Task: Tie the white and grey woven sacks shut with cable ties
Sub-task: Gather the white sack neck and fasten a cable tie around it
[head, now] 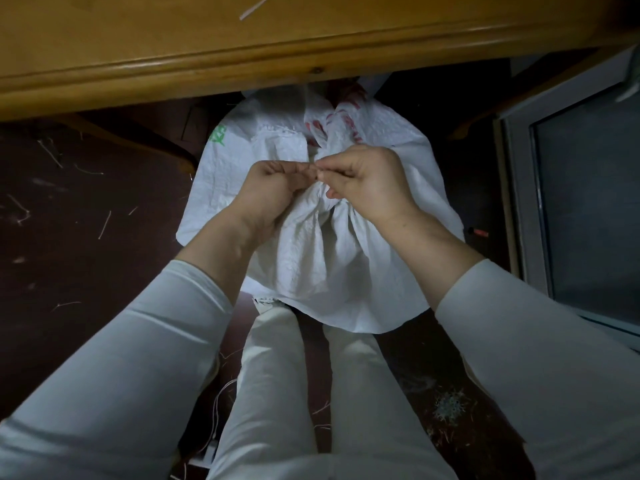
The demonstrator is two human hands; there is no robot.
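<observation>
Dark, dull flooring (69, 237) strewn with pale thread-like scraps lies under a glossy honey-coloured wooden table (173, 74), whose rounded near edge runs across the top; one thin white strip (253, 8) lies on the tabletop. A white woven sack (311, 258), crinkled and matte with green and red print, stands on the floor just below that edge, partly tucked beneath it, its top gathered into radiating pleats. Both hands meet over the gathered neck. The left hand (273, 188) is curled closed, fingers bunching the cloth. The right hand (363, 181) pinches thumb to forefinger, tips touching the left hand's fingers; whether a cable tie is between them cannot be told. Pale long sleeves (519, 341) cover both forearms.
</observation>
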